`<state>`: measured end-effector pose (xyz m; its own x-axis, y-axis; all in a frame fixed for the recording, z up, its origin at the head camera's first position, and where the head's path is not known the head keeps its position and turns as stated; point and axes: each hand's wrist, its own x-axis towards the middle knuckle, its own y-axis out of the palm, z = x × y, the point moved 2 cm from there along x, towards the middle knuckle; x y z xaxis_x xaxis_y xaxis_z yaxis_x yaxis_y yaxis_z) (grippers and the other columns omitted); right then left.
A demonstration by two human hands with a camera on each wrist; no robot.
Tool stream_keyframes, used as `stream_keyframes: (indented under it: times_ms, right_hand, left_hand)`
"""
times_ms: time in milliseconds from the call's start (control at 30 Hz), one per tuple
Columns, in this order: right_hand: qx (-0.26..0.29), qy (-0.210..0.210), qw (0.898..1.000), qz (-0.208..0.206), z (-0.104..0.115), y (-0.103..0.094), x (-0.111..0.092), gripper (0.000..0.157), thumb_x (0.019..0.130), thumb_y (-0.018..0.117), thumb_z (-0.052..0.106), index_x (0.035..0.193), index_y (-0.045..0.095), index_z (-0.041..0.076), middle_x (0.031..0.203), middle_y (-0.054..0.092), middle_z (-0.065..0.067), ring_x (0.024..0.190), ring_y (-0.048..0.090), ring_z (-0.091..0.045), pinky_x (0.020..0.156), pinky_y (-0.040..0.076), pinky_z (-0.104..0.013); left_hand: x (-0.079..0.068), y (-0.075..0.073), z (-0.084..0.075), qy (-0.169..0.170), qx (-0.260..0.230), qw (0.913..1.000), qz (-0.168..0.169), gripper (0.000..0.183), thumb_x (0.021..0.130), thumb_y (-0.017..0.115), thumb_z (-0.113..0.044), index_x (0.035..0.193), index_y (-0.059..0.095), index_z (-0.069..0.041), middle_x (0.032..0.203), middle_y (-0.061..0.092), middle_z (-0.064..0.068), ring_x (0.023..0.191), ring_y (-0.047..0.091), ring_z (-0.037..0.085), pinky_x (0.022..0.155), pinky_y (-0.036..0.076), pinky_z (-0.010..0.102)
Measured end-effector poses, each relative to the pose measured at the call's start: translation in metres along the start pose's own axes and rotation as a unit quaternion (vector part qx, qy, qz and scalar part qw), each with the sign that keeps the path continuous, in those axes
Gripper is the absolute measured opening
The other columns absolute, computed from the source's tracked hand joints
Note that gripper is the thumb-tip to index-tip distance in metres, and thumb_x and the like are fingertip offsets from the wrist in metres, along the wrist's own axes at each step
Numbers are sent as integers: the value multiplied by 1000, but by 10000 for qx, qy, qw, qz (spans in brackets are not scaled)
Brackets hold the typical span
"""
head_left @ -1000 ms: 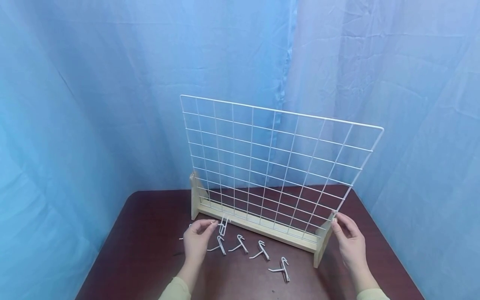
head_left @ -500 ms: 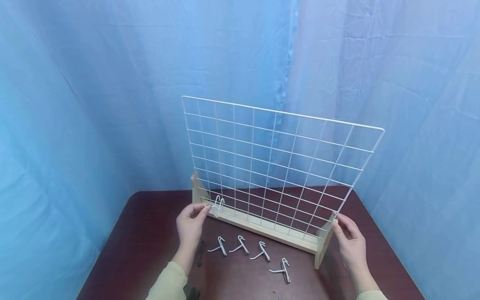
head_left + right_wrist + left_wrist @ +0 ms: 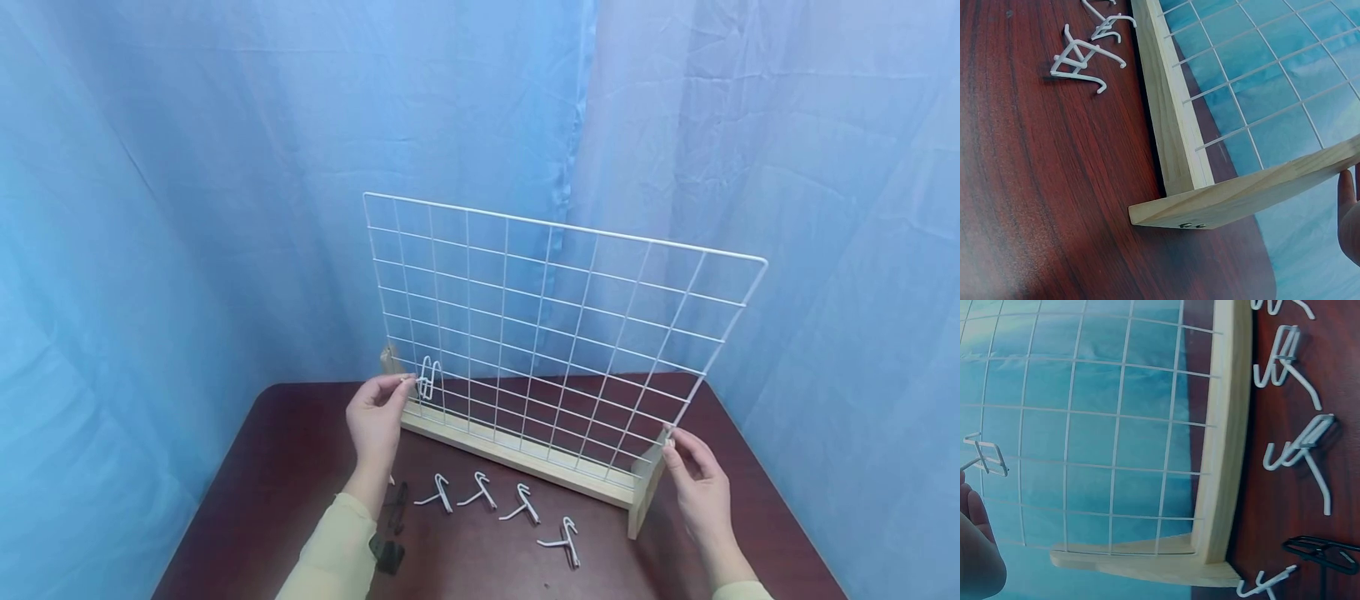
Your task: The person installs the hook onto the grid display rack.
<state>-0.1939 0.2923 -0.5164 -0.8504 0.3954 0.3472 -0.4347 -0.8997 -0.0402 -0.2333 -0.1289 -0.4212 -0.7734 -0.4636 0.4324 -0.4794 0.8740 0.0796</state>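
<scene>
My left hand pinches a white wire hook by its prong between thumb and fingertips. The hook is raised in front of the lower left of the white wire grid, its two curved tips upward; in the left wrist view this held hook overlaps the grid wires. The grid stands upright in a light wooden stand. My right hand grips the top of the stand's right upright, thumb in front, at the grid's lower right edge.
Several white hooks lie in a row on the dark red table before the stand, one hook farthest right. Beside the left sleeve lies a black wire hook. Blue curtains hang behind and at both sides.
My left hand has lifted the white hook from near the tabletop, up and slightly left to the grid's lower left. The right hand keeps its hold on the stand.
</scene>
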Motion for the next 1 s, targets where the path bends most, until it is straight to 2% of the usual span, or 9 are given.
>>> stream_keyframes:
  times_ms: [133,233,300,500,600,700,900,933,1000]
  right_hand:
    - [68,-62,10000,-6,0,0,-1,30,95,59,-7,125,59,-10,120,63,12,107,58,-4,88,46,-9]
    - [96,-90,9999,11,0,0,-1,30,96,58,-7,126,59,-10,121,63,12,107,58,-4,88,46,-9]
    - [80,-87,9999,20,0,0,-2,30,96,59,-6,126,59,-9,121,63,13,107,58,-3,88,46,-9]
    - [-52,-7,10000,1,0,1,-3,30,97,58,-4,126,59,-8,121,63,15,108,57,-3,89,45,-9]
    - [23,-19,10000,-13,0,1,-2,31,97,58,-5,127,59,-8,122,63,12,108,57,-4,89,45,-9]
    - [78,10,10000,-58,-1,1,-2,30,96,58,-5,127,60,-6,122,64,10,107,58,-5,89,46,-9]
    - [3,19,10000,-66,-1,1,-2,30,97,59,-4,126,60,-7,122,63,12,107,57,-5,89,46,-10]
    - [-2,19,10000,-66,-1,1,-2,30,97,59,-4,126,60,-7,122,63,12,107,57,-5,89,46,-9]
    - [-43,-1,10000,-66,0,2,-2,30,97,59,-4,127,61,-6,122,63,11,107,57,-5,89,45,-9]
  left_hand:
    - [3,4,-25,55,-60,10000,-48,10,83,73,10,91,68,14,93,71,26,80,68,4,73,54,15]
    - [8,7,-31,96,-94,9999,-102,11,82,74,9,90,68,14,93,71,26,80,68,3,73,54,16]
    - [12,10,-30,139,-143,9997,-152,11,82,74,9,90,69,14,92,71,26,79,67,2,73,54,16]
    - [30,16,-10,200,-430,9984,-318,11,82,76,6,90,71,11,93,71,25,78,67,1,71,54,16]
    - [36,18,-9,290,-517,9976,-349,12,82,78,3,91,72,9,92,73,22,79,68,4,73,55,18]
    - [40,19,-11,342,-626,9967,-380,12,82,78,1,90,72,7,91,74,18,82,70,10,75,56,22]
    - [40,20,-44,-22,-561,9973,-465,13,85,75,4,95,71,11,95,73,20,82,67,11,76,54,22]
    - [41,20,-46,-95,-540,9973,-487,13,85,74,4,96,71,11,95,73,20,82,67,11,76,54,22]
    - [47,21,-40,-145,-548,9971,-514,14,85,75,2,97,72,8,96,73,18,83,66,12,76,54,23]
